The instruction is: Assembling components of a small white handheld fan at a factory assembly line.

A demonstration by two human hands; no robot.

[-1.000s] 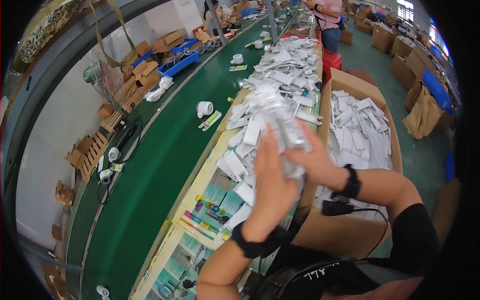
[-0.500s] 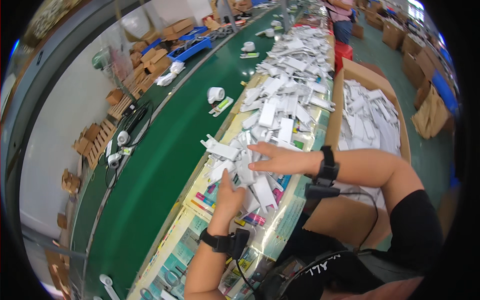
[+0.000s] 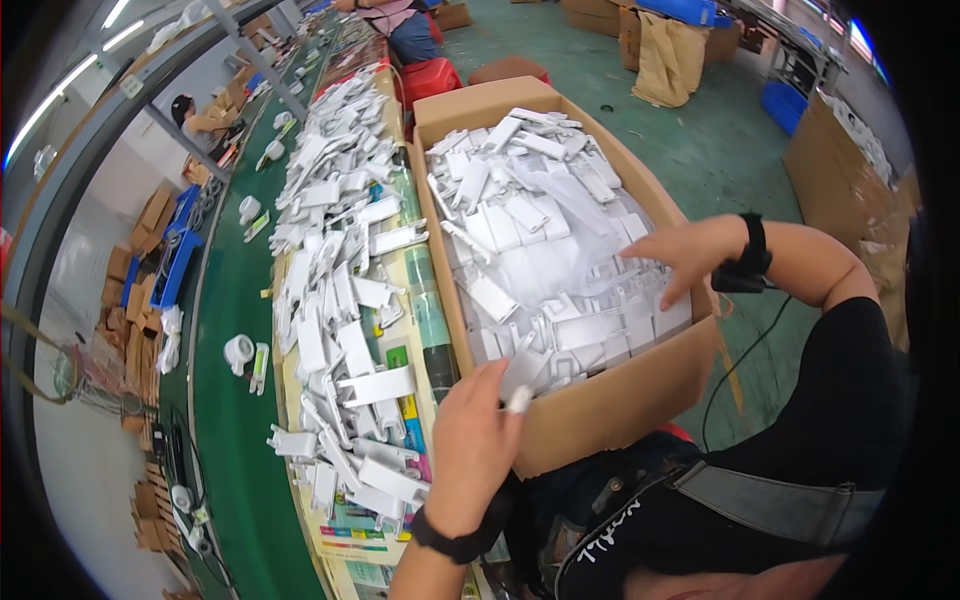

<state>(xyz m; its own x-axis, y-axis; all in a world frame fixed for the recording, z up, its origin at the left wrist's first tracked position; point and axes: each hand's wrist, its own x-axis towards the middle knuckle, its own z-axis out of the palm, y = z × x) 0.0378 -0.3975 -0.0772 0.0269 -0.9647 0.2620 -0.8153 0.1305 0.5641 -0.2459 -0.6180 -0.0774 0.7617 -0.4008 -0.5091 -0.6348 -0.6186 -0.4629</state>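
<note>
An open cardboard box (image 3: pixel 610 415) full of white plastic covers (image 3: pixel 525 212) stands in front of me, right of the workbench. Over its right side my right hand (image 3: pixel 690 258) is open, fingers spread above the covers, with nothing in it. At the near left corner my left hand (image 3: pixel 475 435) is closed at the edge of a blurred white plastic piece (image 3: pixel 527 366); part of its grip is hidden. Clear plastic film (image 3: pixel 570 215) lies among the covers in the box. A long heap of similar white covers (image 3: pixel 335 290) spreads over the bench to the left.
A green conveyor belt (image 3: pixel 235 470) runs beyond the bench, carrying white round fixtures (image 3: pixel 239 350). Blue bins (image 3: pixel 180 250) and cartons stand past it. A red stool (image 3: pixel 432 80) and a seated person (image 3: pixel 405 35) are at the far end. More cartons (image 3: pixel 840 150) stand right.
My view has turned right toward the box. Both hands have left the heap on the bench: the right is now over the box, the left at its near corner.
</note>
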